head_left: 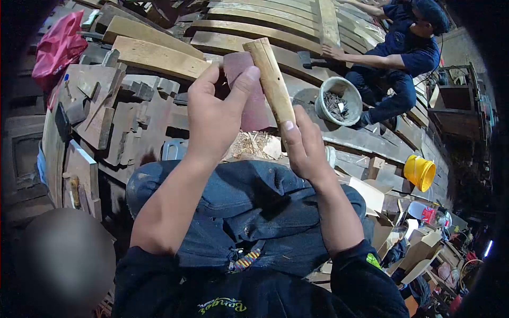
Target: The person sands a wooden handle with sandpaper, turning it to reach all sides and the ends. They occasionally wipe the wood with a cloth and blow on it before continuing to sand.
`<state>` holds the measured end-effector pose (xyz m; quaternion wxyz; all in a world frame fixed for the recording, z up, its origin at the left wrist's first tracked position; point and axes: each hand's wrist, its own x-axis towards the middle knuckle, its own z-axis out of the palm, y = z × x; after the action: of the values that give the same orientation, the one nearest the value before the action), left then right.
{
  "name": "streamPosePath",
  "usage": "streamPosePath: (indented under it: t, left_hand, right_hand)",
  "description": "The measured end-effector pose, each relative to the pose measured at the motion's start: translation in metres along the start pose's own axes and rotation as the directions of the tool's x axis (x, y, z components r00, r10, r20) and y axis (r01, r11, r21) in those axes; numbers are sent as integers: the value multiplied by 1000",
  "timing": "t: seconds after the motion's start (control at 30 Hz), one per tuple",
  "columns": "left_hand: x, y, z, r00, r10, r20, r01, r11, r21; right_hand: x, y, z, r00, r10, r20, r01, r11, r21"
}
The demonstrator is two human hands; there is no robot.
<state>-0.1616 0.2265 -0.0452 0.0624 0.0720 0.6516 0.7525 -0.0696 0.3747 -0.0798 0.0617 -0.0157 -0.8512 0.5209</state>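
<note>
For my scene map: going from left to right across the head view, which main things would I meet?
Pink bag, left hand, reddish sheet, wooden piece, right hand, pale bucket, yellow bucket.

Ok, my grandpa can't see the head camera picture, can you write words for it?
A seated person holds a dull-red sheet, perhaps sandpaper, in the left hand, next to a pale wooden piece in the right hand. Wooden planks lie around, and another person sits beside a bucket of thin dark bits.
</note>
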Motion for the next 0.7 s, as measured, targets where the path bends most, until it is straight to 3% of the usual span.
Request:
streamPosePath:
  t: [0.13, 0.33, 0.4, 0.57, 0.7]
  left_hand:
    - [2, -7, 0, 998, 63, -28, -64, 997, -51]
    - [0, 2, 0, 994, 39, -103, -33, 998, 54]
    - [1, 0, -2, 985, 101, -138, -80, 986, 149]
    - [-1, -9, 2, 974, 191, -120, -177, 977, 118]
    - [3, 3, -1, 975, 128, -181, -94, 978, 186]
  right_hand:
    - [-2, 5, 3, 1000, -1, 10, 1, 999, 54]
    - [-6, -2, 16, 1000, 3, -4, -3, 1000, -14]
    - [-8, -1, 21, 1000, 5, 5, -5, 1000, 28]
    - [-10, -4, 26, 1000, 2, -32, 0, 999, 53]
    - [-10, -5, 26, 1000, -11, -5, 11, 1000, 20]
